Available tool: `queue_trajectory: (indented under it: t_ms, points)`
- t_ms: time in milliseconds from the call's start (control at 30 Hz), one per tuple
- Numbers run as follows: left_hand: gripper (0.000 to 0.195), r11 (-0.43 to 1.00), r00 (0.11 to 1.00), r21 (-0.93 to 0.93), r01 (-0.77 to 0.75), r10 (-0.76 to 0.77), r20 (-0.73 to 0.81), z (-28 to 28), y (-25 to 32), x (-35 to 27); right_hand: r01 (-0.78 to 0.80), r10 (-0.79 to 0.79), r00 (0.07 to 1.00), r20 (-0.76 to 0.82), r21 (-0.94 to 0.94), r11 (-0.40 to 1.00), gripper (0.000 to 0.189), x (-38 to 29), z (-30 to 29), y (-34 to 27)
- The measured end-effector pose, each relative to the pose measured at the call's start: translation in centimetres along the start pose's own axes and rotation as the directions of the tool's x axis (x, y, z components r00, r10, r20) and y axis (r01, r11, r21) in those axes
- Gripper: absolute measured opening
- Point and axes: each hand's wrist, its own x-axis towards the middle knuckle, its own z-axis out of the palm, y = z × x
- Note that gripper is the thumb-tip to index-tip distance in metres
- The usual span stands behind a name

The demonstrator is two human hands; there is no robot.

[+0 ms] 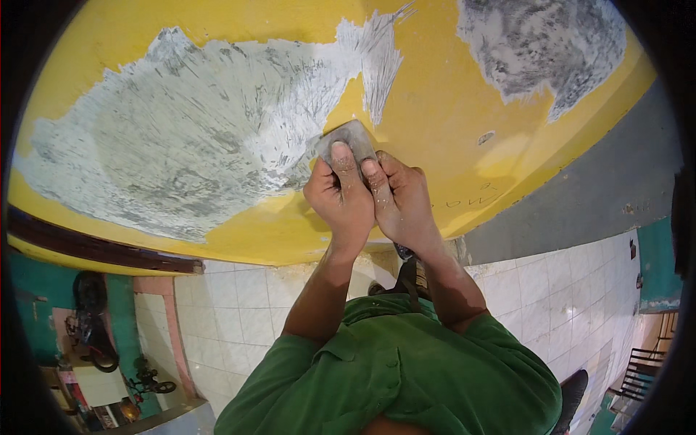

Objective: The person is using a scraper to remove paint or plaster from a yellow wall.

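Note:
Both of my hands grip a flat grey scraper plate (356,136), apparently metal, and press it to a yellow painted wall (424,109). The thumb of my left hand (345,198) lies along the plate's face. My right hand (405,201) is beside it, its thumb at the plate's lower right; the fingers behind are mostly hidden. To the left spreads a large scraped patch (179,125) of bare whitish-grey plaster, which the plate's upper left edge borders. Pale dust and flakes cling to my thumbs and wrists.
Another scraped patch (544,49) shows at upper right, with a small chip (486,137) below it. A grey band (565,185) borders the yellow paint. White floor tiles (239,304) lie below. A motorcycle (98,326) stands far left; a dark slatted chair (641,375) is far right.

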Motion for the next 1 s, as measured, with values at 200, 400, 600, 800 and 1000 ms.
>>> queue_trajectory:
  t_ms: [200, 400, 600, 800, 1000]
  points:
    - [0.028, 1.000, 1.000, 0.016, 0.020, -0.020, -0.010, 0.2, 0.3, 0.3, -0.008, 0.008, 1.000, -0.015, 0.041, 0.999, 0.023, 0.2, 0.2, 0.1]
    - [0.028, 1.000, 1.000, -0.016, 0.004, -0.004, 0.003, 0.0, 0.8, -0.1, 0.024, -0.020, 0.999, -0.032, 0.134, 0.991, 0.025, -0.3, 0.5, -0.4]
    - [0.030, 0.999, 1.000, -0.021, -0.028, 0.028, -0.011, 0.5, 1.4, 1.3, 0.006, -0.003, 1.000, -0.015, 0.153, 0.988, 0.025, 1.0, 0.3, -1.0]
    - [0.030, 0.999, 1.000, 0.052, -0.010, 0.010, 0.005, 0.1, 1.0, 0.9, -0.019, 0.028, 0.999, -0.034, 0.242, 0.970, 0.027, 0.4, 0.9, 0.1]
    - [0.030, 0.999, 0.999, -0.021, -0.040, 0.040, -0.020, 0.7, 2.3, 1.5, -0.030, 0.042, 0.999, -0.032, 0.322, 0.946, 0.028, 1.0, 0.9, -1.2]
